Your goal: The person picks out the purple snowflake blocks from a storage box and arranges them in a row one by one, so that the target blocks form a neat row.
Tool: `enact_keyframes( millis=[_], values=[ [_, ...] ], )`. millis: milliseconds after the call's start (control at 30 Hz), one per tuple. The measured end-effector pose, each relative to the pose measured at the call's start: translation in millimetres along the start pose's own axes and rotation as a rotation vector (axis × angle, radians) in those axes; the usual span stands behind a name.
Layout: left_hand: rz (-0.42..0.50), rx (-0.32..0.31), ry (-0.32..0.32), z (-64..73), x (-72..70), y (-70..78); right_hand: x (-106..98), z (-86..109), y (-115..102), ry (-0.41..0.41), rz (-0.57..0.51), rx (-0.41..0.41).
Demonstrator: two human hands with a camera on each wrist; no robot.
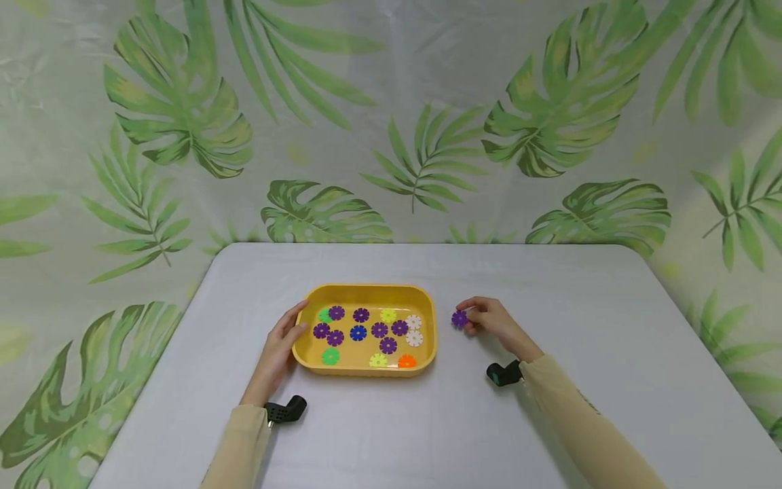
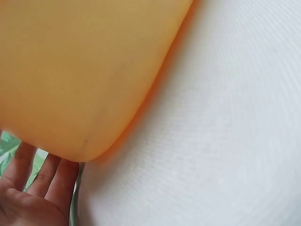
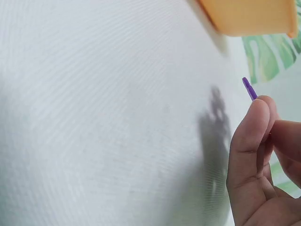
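Note:
A shallow yellow tray point(image 1: 364, 370) stands on the table with several notched plastic snowflake discs inside: purple, blue, green, yellow, white and orange. My left hand point(image 1: 282, 346) grips the tray's left end, thumb at the rim and fingers along the outer wall. In the left wrist view the fingers point(image 2: 44, 176) lie against the tray's wall point(image 2: 84, 84). Just right of the tray, my right hand point(image 1: 491, 322) pinches a purple snowflake disc point(image 1: 459, 318) between thumb and fingertips. The right wrist view has this disc point(image 3: 249, 88) edge-on, raised over the tabletop, its lower part hidden by the fingers.
The table point(image 1: 391, 435) has a pale cloth and rounded far corners. Behind it hangs a leaf-patterned curtain point(image 1: 427, 81). Black wrist cameras point(image 1: 287, 409) sit below both hands. In the right wrist view the tray's corner point(image 3: 254, 19) is at the top right.

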State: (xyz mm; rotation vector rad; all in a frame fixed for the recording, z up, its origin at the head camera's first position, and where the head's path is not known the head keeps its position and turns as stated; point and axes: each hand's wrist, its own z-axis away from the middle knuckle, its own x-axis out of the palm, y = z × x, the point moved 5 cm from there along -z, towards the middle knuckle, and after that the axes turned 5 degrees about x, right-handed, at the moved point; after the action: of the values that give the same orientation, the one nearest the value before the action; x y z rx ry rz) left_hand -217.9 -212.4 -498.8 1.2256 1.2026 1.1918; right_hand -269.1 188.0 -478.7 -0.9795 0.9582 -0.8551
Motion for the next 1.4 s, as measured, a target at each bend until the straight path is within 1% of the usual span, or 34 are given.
enact_keyframes(
  millis=[100, 167, 200, 267, 367, 433, 467, 567, 633, 700, 767, 867, 967, 1033, 1100, 1200, 1300, 1400],
  values=[
    [-0.001, 0.003, -0.002, 0.3, 0.3, -0.4, 1.9, -2.9, 5.5, 0.039, 0.048, 0.042],
    [-0.001, 0.003, -0.001, 0.4, 0.7, -0.5, 2.7, -4.4, 8.8, 0.085, 0.1, 0.085],
    [-0.001, 0.003, 0.0, 0.5, 0.8, -0.6, 2.9, -5.1, 9.8, 0.102, 0.132, 0.094],
    [-0.002, 0.005, -0.001, 0.6, 0.9, -0.7, 3.1, -5.5, 8.9, 0.131, 0.197, 0.089],
    [-0.011, 0.008, 0.002, 1.0, 0.4, -1.0, 3.8, -3.5, 1.2, 0.159, 0.266, 0.051],
    [-0.011, 0.013, -0.001, 1.4, 0.0, -0.6, 5.0, -1.4, -7.4, 0.173, 0.26, 0.024],
    [-0.01, 0.015, -0.003, 1.7, -0.2, -0.4, 6.8, -0.5, -12.1, 0.171, 0.235, 0.014],
    [-0.009, 0.019, -0.007, 2.1, -0.9, -0.3, 17.0, 1.1, -29.1, 0.139, 0.139, -0.036],
    [-0.008, 0.022, -0.008, 2.0, -1.2, -0.4, 28.8, 2.3, -41.9, 0.091, 0.082, -0.067],
    [-0.009, 0.022, -0.01, 1.9, -1.1, -0.8, 42.6, 2.7, -53.5, 0.038, 0.055, -0.091],
    [-0.004, 0.018, -0.012, 1.7, -0.6, -0.9, 57.7, 3.3, -63.9, -0.021, 0.061, -0.103],
    [0.004, 0.014, -0.009, 1.1, -0.4, -1.3, 81.3, 3.0, -73.9, -0.119, 0.081, -0.102],
    [0.007, 0.008, -0.003, 0.3, -0.6, -2.1, 103.8, 1.2, -76.9, -0.206, 0.106, -0.085],
    [0.006, 0.005, -0.001, 0.0, -0.7, -2.4, 116.6, -0.7, -75.6, -0.244, 0.121, -0.058],
    [0.004, 0.004, -0.001, -0.1, -0.6, -2.2, 126.9, -3.4, -72.6, -0.259, 0.143, -0.029],
    [0.002, 0.006, -0.002, 0.2, -0.2, -1.3, 137.2, -6.7, -67.5, -0.253, 0.184, 0.028],
    [0.0, 0.006, -0.005, 0.5, 0.1, -0.8, 143.0, -8.7, -63.3, -0.241, 0.215, 0.079],
    [-0.001, 0.01, -0.008, 0.6, 0.1, -0.2, 146.1, -9.4, -61.0, -0.227, 0.241, 0.098]
  ],
)
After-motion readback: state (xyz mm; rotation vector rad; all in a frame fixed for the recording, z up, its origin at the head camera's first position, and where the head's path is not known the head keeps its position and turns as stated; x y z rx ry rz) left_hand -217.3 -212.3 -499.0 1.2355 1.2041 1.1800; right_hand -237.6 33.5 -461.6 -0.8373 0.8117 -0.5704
